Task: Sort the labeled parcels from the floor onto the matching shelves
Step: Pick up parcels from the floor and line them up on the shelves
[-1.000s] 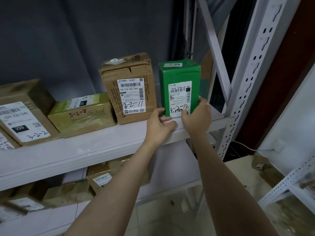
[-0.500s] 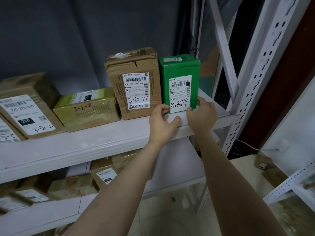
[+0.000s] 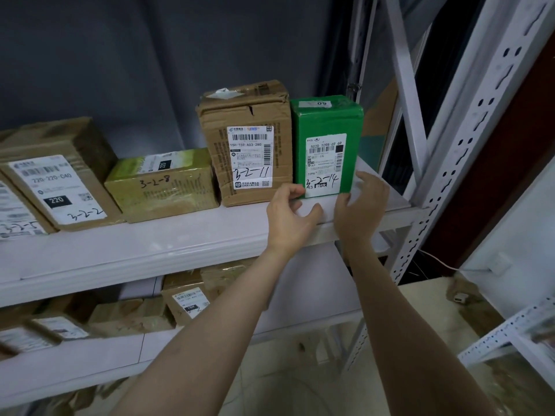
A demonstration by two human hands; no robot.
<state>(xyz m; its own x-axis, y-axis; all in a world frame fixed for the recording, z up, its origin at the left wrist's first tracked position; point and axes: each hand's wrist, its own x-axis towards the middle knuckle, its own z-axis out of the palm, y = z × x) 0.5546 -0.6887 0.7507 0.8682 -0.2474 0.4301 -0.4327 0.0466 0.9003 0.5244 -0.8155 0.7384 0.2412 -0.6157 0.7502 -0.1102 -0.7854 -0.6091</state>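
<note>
A green parcel (image 3: 326, 124) with a white label marked 3-2-14 stands upright on the white middle shelf (image 3: 180, 241), at its right end, close against a brown carton (image 3: 249, 115) marked 3-2-11. My left hand (image 3: 288, 214) is at the green parcel's lower left front corner, its fingertips touching there and its thumb lying on the shelf. My right hand (image 3: 360, 202) is at the parcel's lower right corner with fingers loosely spread, fingertips at its side. Neither hand wraps around the parcel.
Left along the same shelf lie an olive parcel (image 3: 162, 187) marked 3-2-8 and a brown one (image 3: 60, 175) marked 3-2-2. More parcels (image 3: 186, 301) fill the lower shelf. A perforated metal upright (image 3: 468, 145) stands right of the parcel, and another rack (image 3: 510, 331) is at lower right.
The green parcel slid left until it sits against the 3-2-11 carton. My hands have eased back from its sides to its lower corners.
</note>
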